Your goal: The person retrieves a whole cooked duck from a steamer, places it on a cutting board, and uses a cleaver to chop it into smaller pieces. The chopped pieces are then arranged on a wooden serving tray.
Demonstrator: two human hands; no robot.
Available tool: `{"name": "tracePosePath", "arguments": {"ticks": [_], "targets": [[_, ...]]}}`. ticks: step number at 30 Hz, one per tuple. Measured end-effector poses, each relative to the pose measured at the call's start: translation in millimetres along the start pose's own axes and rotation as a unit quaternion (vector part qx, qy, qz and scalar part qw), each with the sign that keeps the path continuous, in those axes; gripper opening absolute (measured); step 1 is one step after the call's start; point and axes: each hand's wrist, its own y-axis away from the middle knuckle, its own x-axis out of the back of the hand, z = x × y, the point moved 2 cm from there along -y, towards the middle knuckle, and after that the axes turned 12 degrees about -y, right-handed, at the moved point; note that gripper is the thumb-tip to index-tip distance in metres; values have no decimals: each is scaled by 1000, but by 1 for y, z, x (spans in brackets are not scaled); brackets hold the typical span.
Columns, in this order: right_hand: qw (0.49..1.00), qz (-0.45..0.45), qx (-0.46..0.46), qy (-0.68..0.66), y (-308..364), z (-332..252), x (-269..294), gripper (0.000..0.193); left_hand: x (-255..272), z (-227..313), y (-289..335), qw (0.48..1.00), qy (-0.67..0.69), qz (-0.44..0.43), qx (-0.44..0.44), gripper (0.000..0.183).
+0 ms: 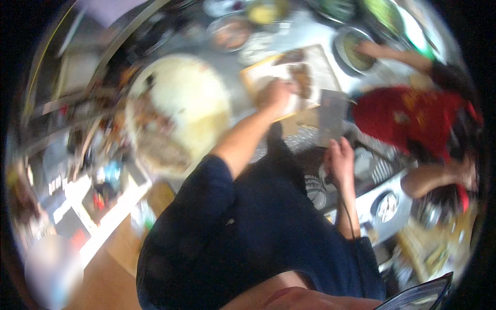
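My right hand (341, 159) is closed round the handle end of a cleaver (333, 114). Its wide grey rectangular blade points away from me. Over a pale tray with yellowish edges (326, 61), my left hand (278, 97) has its fingers curled in, and motion blur hides what they hold. Brown pieces of food (301, 81) lie on the tray just right of those fingers. To the left stands a big round whitish chopping board (199, 95), with brownish scraps and a greyish flat lump (161, 154) along its left and lower side.
A co-worker in a red garment (405, 119) stands at the right, one hand in a metal bowl (341, 49). Bowls of food, one reddish (230, 33) and one yellow (262, 13), sit at the back. Below the cleaver are shelves with dishes (382, 170).
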Motion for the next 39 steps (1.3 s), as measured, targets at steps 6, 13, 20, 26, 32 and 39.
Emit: {"name": "tracePosePath", "arguments": {"ticks": [6,13,20,26,32,39], "targets": [[992,-120,30,-29,-8,-27,-61,18,83,-74,123,971,79,183,-132,29],[966,-243,45,74,39,-48,-183,17,231,-335,233,878,-246,373,173,34],[872,-388,78,287,96,-46,-291,30,246,-392,214,923,-223,294,111,40],[838,-435,101,315,105,-16,-338,36,261,-398,201,926,-240,287,51,32],[829,-446,133,310,103,-10,-366,38,269,-411,186,951,-226,207,50,29],[850,-421,31,316,107,-12,-371,36,272,-415,176,960,-215,175,28,31]]}}
